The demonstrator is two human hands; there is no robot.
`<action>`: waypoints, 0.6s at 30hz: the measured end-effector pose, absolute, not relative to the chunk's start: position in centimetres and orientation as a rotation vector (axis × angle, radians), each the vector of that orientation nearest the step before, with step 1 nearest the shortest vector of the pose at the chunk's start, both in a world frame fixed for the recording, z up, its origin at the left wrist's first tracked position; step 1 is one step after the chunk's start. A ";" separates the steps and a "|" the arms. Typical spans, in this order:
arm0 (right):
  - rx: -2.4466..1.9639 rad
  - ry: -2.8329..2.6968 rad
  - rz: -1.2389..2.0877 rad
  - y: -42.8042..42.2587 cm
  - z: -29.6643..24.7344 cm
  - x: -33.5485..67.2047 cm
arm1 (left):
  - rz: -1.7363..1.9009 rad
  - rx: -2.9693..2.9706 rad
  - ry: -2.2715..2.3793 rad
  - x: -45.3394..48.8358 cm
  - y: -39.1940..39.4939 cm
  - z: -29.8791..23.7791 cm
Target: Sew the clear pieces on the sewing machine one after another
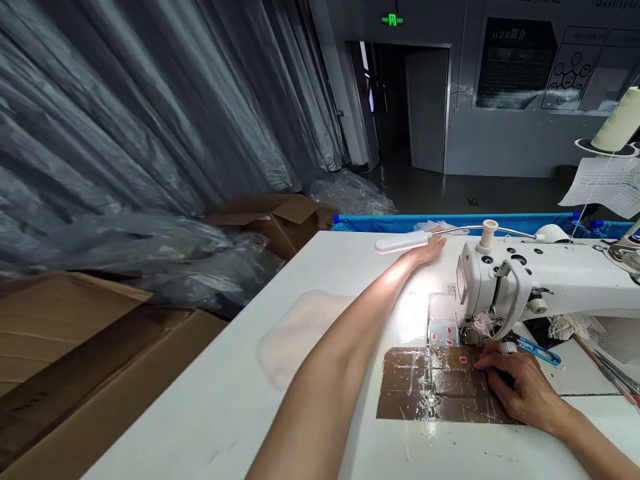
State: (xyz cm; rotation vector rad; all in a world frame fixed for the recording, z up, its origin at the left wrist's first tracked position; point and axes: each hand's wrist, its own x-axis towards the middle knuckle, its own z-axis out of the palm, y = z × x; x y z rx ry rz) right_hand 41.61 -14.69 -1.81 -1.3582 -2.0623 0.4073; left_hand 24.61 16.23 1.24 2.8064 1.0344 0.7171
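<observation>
White table (210, 400) carries the sewing machine (540, 280) — your left hand (430, 250) is stretched far over it, lying just under the small white lamp (403, 243), fingers loose and holding nothing. Your right hand (520, 390) rests on the brown taped patch (435, 387) in front of the needle, its fingertips pressed flat on the patch; whether they pinch something you cannot tell. Blue-handled snips (537, 350) lie just beside this hand. A pale fabric piece (300, 330) lies near your left forearm.

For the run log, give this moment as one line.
left hand at lamp | right hand on taped table by sewing machine
</observation>
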 end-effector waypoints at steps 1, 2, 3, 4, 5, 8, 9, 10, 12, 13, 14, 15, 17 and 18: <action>-1.352 -2.063 0.396 -14.7 -1.8 41.6 | 0.726 2.771 1.111 24.2 16.0 1.2; -1.342 -2.064 0.383 -14.7 -1.8 41.6 | 0.716 2.695 1.205 23.7 15.7 1.3; -1.335 -2.066 0.370 -14.7 -1.8 41.6 | 0.698 2.614 1.288 23.1 15.3 1.3; -1.330 -2.069 0.355 -14.7 -1.9 41.6 | 0.683 2.557 1.342 22.3 14.7 1.4; -1.329 -2.072 0.340 -14.7 -1.9 41.6 | 0.670 2.509 1.379 21.6 14.2 1.5; -1.337 -2.081 0.320 -14.7 -2.0 41.6 | 0.645 2.407 1.436 19.1 12.4 2.0; -1.341 -2.086 0.319 -14.7 -2.0 41.6 | 0.639 2.384 1.443 18.4 11.9 2.1; -1.343 -2.092 0.319 -14.8 -2.0 41.6 | 0.633 2.366 1.445 17.8 11.5 2.3; -1.345 -2.099 0.316 -14.9 -1.9 41.5 | 0.620 2.341 1.435 16.9 10.7 2.5; -1.344 -2.099 0.310 -14.9 -1.8 41.5 | 0.616 2.333 1.423 16.6 10.4 2.6; -1.343 -2.098 0.303 -14.9 -1.7 41.5 | 0.614 2.327 1.410 16.5 10.1 2.6; -1.340 -2.097 0.299 -15.0 -1.7 41.5 | 0.614 2.320 1.396 16.4 9.7 2.6; -1.334 -2.094 0.290 -15.0 -1.6 41.4 | 0.624 2.302 1.375 16.6 9.1 2.4; -1.326 -2.093 0.285 -15.0 -1.6 41.4 | 0.633 2.289 1.369 16.7 8.8 2.3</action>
